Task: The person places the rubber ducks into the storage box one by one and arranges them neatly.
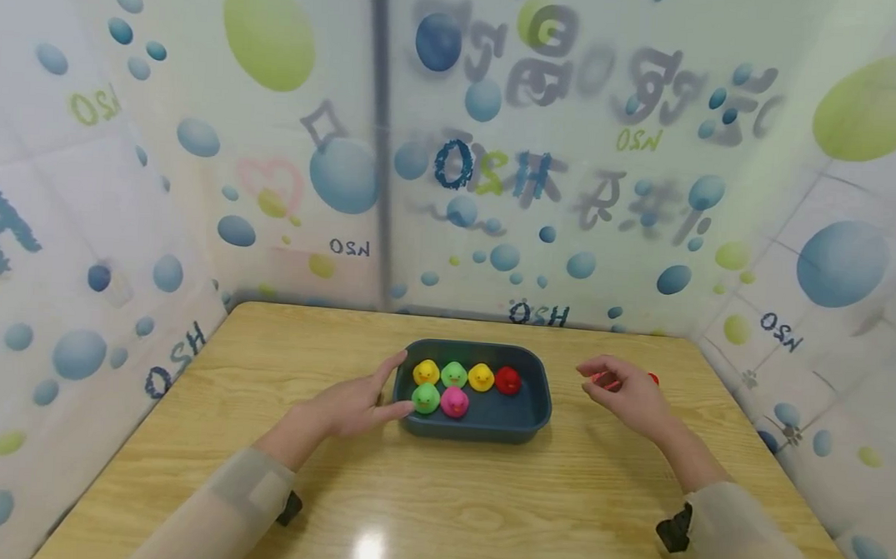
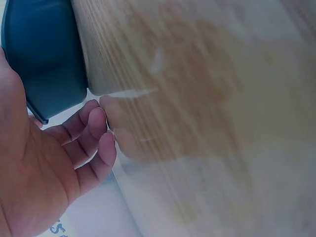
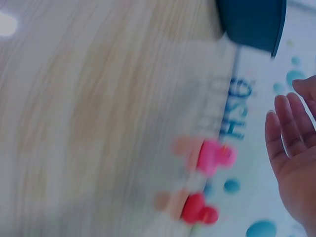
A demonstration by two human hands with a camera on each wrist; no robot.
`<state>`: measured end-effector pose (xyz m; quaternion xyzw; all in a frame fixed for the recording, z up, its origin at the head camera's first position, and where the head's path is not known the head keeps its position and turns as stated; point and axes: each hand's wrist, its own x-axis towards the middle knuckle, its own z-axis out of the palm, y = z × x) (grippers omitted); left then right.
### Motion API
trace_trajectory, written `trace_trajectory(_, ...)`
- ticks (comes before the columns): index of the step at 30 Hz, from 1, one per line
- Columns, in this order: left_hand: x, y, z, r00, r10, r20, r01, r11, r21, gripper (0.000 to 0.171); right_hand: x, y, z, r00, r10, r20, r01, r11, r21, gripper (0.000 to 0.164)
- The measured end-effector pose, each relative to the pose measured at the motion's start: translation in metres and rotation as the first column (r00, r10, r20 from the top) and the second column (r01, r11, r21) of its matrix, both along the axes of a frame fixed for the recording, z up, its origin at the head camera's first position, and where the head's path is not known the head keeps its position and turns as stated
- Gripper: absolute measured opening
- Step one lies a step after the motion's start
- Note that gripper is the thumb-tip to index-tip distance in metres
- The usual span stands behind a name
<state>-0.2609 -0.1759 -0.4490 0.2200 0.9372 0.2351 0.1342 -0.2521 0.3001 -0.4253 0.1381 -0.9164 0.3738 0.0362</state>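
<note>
A dark blue tray point(image 1: 501, 434) stands on the wooden table, with yellow, green, pink and red rubber ducks point(image 1: 453, 401) gathered mostly toward its left end. My left hand point(image 1: 352, 405) spreads around that left end, index fingertip at the back corner and thumb over the front of the rim. In the left wrist view its other fingers point(image 2: 102, 148) bend loosely beside the tray point(image 2: 49, 54). To the tray's right, my right hand point(image 1: 631, 396) hovers with thumb and fingers apart, holding nothing. The right wrist view has a pink duck point(image 3: 211, 157) and a red duck point(image 3: 197, 208) near this hand.
Patterned cloth walls point(image 1: 464, 255) with blue and green dots close in the table's back and sides. In the head view, red shapes point(image 1: 654, 378) show partly behind my right hand. The wooden tabletop point(image 1: 468, 497) stretches in front of the tray.
</note>
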Motion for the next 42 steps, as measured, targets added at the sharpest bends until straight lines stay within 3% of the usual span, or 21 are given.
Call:
trace_trajectory(8,-0.003,0.001,-0.002,1.000,0.008,0.002,-0.008,1.000,-0.011,0.102,0.002,0.054,-0.004,0.993,-0.114,0.012,0.113,0.991,0.076,0.035)
trace_trajectory(14,-0.004,0.002,-0.001,1.000,0.007,-0.002,-0.007,1.000,-0.014,0.103,-0.003,0.085,-0.005,0.981,-0.182,0.073,0.174,0.979,0.107,0.039)
trace_trajectory(19,-0.003,0.002,-0.001,1.000,0.006,-0.002,-0.006,1.000,-0.015,0.103,-0.009,0.103,-0.009,0.974,-0.201,0.100,0.188,0.974,0.123,0.044)
trace_trajectory(31,-0.002,0.002,-0.001,1.000,-0.008,0.006,0.008,1.000,-0.010,0.102,-0.018,0.118,-0.025,0.974,-0.153,0.167,0.129,0.981,0.146,0.049)
trace_trajectory(42,0.001,0.002,0.001,1.000,-0.002,0.001,0.002,1.000,-0.008,0.102,-0.017,0.110,-0.024,0.977,-0.175,0.122,0.144,0.964,0.225,0.042)
